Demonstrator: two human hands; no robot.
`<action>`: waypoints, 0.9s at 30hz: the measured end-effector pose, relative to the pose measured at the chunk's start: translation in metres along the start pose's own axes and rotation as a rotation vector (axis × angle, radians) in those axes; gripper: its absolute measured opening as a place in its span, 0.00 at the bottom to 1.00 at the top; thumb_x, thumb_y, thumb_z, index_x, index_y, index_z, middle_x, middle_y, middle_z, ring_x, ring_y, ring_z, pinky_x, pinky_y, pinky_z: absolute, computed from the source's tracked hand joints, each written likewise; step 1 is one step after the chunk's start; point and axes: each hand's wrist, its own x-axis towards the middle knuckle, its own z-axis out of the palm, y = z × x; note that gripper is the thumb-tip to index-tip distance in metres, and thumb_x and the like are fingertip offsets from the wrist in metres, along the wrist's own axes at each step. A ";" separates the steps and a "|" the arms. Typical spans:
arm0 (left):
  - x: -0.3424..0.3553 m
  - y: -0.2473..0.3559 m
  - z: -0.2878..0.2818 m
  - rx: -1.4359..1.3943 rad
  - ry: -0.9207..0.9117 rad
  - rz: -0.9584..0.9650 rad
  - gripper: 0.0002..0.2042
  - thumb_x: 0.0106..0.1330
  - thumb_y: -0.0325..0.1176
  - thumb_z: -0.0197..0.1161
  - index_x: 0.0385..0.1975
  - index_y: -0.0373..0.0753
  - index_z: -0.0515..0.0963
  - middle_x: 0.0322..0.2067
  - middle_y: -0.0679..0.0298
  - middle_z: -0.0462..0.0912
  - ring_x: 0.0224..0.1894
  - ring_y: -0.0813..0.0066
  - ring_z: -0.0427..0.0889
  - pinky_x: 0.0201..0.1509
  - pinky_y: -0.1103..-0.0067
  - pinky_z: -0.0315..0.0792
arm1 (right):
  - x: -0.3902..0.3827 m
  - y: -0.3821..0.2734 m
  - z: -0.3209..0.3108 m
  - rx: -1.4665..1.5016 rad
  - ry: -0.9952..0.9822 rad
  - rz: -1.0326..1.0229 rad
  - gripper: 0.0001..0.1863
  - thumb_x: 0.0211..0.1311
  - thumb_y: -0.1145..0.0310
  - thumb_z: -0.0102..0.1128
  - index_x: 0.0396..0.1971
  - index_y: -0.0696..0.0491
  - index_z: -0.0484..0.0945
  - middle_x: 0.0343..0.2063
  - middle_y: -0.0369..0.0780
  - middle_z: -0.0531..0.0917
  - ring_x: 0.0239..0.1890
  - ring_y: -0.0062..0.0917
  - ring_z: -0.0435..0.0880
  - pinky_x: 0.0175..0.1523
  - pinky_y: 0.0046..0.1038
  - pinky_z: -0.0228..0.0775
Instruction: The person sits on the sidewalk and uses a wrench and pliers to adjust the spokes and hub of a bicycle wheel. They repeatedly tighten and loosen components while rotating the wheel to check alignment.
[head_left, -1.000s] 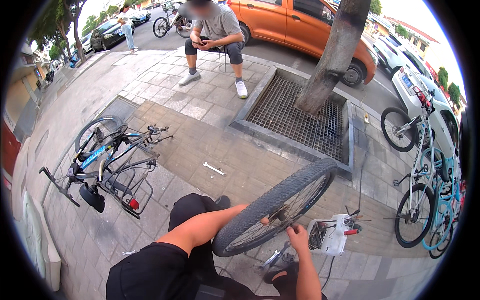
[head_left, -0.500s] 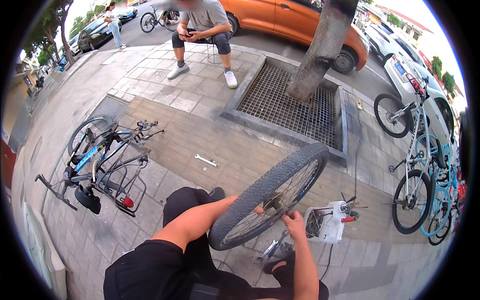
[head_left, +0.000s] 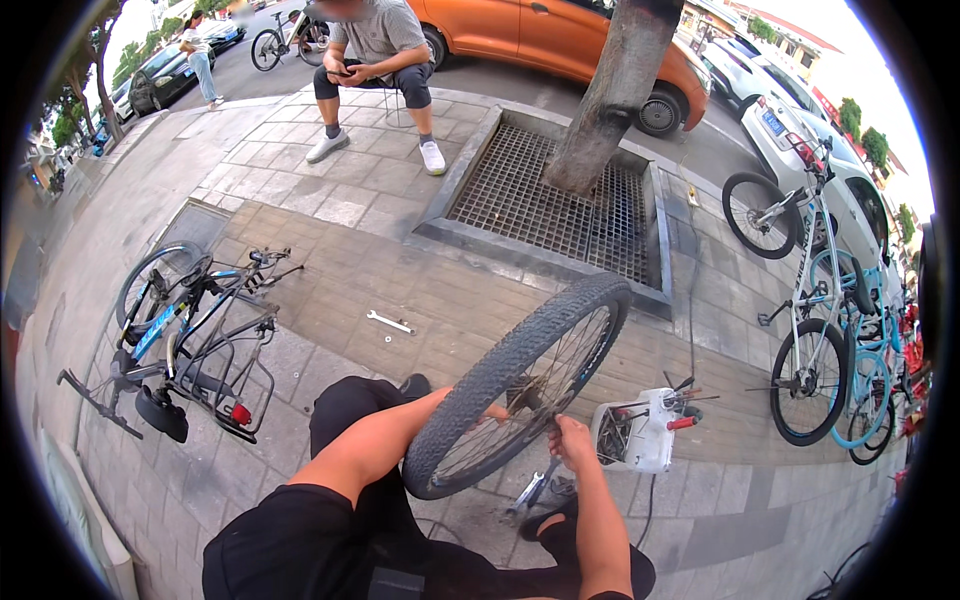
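A bicycle wheel (head_left: 520, 347) with a knobby black tyre stands tilted over my lap. My left hand (head_left: 494, 413) reaches behind the wheel and shows only in part through the spokes, beside the hub (head_left: 524, 394). How its fingers are set cannot be made out. On the wheel's right side, my right hand (head_left: 572, 443) is closed in a pinch near the hub and spokes. Whatever lies between its fingertips is too small to name.
A white container of tools (head_left: 655, 440) stands right of the wheel, with wrenches (head_left: 528, 492) near my foot. Another wrench (head_left: 390, 322) lies ahead. A bicycle without its front wheel (head_left: 190, 340) lies left. A seated person (head_left: 375, 60) faces me near a tree grate (head_left: 560, 210).
The whole view has shifted, so the surroundings sit further left in the picture. Both hands keep nearly the same places at the wheel.
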 end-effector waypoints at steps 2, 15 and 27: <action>0.000 0.000 -0.001 0.000 -0.001 -0.003 0.22 0.63 0.41 0.74 0.51 0.33 0.81 0.33 0.62 0.80 0.33 0.70 0.80 0.38 0.73 0.75 | 0.003 0.000 0.001 0.175 -0.065 0.104 0.12 0.68 0.57 0.59 0.37 0.51 0.74 0.24 0.41 0.77 0.23 0.29 0.75 0.24 0.34 0.63; -0.008 -0.007 -0.005 -0.025 0.018 -0.043 0.21 0.64 0.41 0.74 0.50 0.33 0.81 0.31 0.62 0.80 0.32 0.70 0.80 0.36 0.73 0.76 | 0.005 0.005 0.005 0.126 -0.117 -0.093 0.09 0.64 0.65 0.66 0.32 0.52 0.76 0.21 0.37 0.77 0.23 0.27 0.75 0.29 0.32 0.66; -0.031 0.040 -0.002 -0.057 0.048 -0.160 0.16 0.68 0.44 0.70 0.37 0.36 0.80 0.25 0.66 0.75 0.25 0.75 0.76 0.28 0.75 0.73 | -0.014 -0.006 0.007 -0.416 0.010 -0.176 0.18 0.68 0.55 0.61 0.37 0.57 0.79 0.26 0.40 0.81 0.28 0.32 0.84 0.33 0.35 0.77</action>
